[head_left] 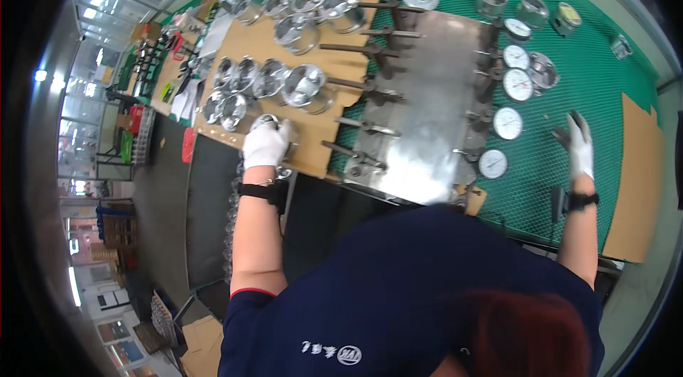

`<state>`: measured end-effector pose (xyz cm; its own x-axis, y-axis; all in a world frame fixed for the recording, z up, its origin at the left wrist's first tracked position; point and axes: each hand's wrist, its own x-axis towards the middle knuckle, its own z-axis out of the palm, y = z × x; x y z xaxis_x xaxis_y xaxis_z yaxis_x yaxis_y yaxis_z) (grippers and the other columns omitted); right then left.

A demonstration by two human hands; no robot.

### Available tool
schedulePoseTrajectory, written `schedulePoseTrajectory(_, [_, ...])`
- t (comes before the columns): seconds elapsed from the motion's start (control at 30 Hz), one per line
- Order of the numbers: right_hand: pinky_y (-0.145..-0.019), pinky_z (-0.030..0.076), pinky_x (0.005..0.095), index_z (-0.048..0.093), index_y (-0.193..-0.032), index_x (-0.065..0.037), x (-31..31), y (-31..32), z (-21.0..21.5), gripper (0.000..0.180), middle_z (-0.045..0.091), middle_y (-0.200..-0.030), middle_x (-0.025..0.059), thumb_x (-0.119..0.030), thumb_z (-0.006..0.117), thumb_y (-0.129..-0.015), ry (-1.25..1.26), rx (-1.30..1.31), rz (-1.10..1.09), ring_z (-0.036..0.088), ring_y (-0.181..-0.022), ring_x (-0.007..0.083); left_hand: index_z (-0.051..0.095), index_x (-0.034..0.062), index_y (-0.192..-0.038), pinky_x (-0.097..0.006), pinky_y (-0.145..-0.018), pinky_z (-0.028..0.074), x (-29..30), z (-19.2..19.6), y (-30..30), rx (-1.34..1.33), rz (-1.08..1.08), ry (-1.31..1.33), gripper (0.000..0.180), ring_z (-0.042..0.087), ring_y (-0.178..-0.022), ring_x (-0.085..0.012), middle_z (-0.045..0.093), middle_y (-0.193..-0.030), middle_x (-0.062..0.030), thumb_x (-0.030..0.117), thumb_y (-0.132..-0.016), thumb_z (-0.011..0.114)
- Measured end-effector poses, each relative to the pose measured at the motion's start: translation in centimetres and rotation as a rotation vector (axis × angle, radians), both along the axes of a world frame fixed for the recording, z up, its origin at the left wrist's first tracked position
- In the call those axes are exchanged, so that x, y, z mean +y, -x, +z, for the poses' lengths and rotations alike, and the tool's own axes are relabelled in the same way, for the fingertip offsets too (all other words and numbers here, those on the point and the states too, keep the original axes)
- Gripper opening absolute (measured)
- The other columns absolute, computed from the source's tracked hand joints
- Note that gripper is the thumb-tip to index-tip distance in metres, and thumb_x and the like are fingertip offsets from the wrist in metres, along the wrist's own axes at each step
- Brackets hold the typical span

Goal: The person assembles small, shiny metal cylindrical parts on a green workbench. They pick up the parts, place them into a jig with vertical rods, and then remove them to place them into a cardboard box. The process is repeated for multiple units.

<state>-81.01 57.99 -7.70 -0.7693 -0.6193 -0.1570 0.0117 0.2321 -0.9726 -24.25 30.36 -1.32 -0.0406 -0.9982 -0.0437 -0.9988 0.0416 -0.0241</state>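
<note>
My left hand, in a white glove, is closed over a shiny round metal casing at the near edge of the brown cardboard sheet, at about 10 o'clock from my chest. More casings sit in rows beyond it, probably staged for easy reach. My right hand, also gloved, hangs at 2 o'clock over the green mesh mat, fingers spread, holding nothing. White-faced round dial gauges line the steel plate.

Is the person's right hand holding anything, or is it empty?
Empty, as far as shows: the gloved right hand is spread over the green mat, fingers extended, with nothing visibly gripped. The left hand rests on a shiny metal cup.
</note>
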Motion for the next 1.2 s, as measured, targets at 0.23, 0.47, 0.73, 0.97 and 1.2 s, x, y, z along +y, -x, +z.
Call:
schedulePoseTrajectory(0.23, [-0.083,0.059,0.0319,0.054,-0.14,0.002,3.0,-12.7,7.7,0.041,0.067,-0.123,0.0141,-0.018,0.052,-0.104,0.051,0.026,0.274,0.069,-0.096,0.0181,0.07,-0.0025,-0.111,-0.036,-0.083,0.054,3.2,6.0,-0.2,1.108,0.242,-0.485,0.039,0.07,-0.09,-0.0226,0.074,-0.098,-0.0095,0.033,-0.097,0.062])
schedulePoseTrajectory(0.47, [-0.115,0.038,0.0409,0.018,-0.158,0.005,-4.5,-27.0,10.6,0.119,0.043,-0.15,0.0247,-0.022,0.094,-0.07,0.247,0.434,0.947,0.049,-0.136,0.0324,0.061,-0.0036,-0.132,-0.023,-0.083,0.049,9.5,8.9,7.5,1.76,-0.102,-1.126,0.045,0.064,-0.094,-0.0088,0.07,-0.111,-0.004,0.027,-0.099,0.063])
schedulePoseTrajectory(0.73, [-0.101,0.047,0.048,0.036,-0.15,-0.005,-5.8,-27.1,8.9,0.107,0.05,-0.134,0.0248,-0.021,0.092,-0.06,-0.025,0.784,0.68,0.055,-0.119,0.0421,0.042,-0.0021,-0.144,-0.037,-0.094,0.054,8.2,2.9,9.3,0.869,-0.886,-0.404,0.069,0.063,-0.116,-0.0301,0.06,-0.131,-0.0213,0.007,-0.084,0.074])
schedulePoseTrajectory(0.97, [-0.099,0.049,0.0481,0.035,-0.149,0.001,-4.8,-27.2,8.1,0.095,0.054,-0.13,0.0274,-0.012,0.085,-0.069,0.033,0.873,0.599,0.056,-0.118,0.0439,0.041,0.0043,-0.143,-0.049,-0.096,0.05,7.9,1.0,13.5,0.738,-1.225,-0.12,0.092,0.058,-0.112,-0.045,0.057,-0.126,-0.0249,0.02,-0.066,0.09])
schedulePoseTrajectory(1.2, [-0.064,0.058,0.0254,0.016,-0.158,0.005,-1.9,-27.4,5.4,0.086,0.067,-0.108,0.015,-0.008,0.069,-0.092,-0.23,-0.395,0.509,0.07,-0.075,0.0148,0.042,0.0045,-0.143,-0.048,-0.097,0.051,7.3,-0.8,15.2,0.915,-1.219,-0.091,0.092,0.058,-0.116,-0.045,0.054,-0.131,-0.025,0.02,-0.067,0.09])
